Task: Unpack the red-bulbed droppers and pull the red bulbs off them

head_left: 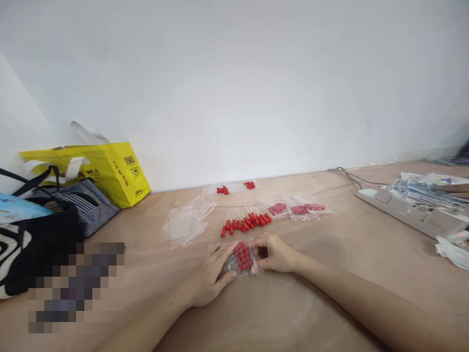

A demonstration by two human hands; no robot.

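Note:
A clear zip bag with several red-tipped pieces inside lies on the table in front of me. My left hand holds its left side, thumb at the near edge and fingers over the far edge. At the right end, where a red seal line runs, my right hand pinches the bag between curled fingers and thumb. Just beyond lies a fanned row of loose thin white sticks with red bulb-shaped ends. A stack of flat clear bags is to its left, and filled bags lie to its right.
More red-ended pieces rest on a clear bag near the wall. At left stand a yellow bag, a striped pouch and a black bag. A white power strip with cables lies at right, near a crumpled white wrapper.

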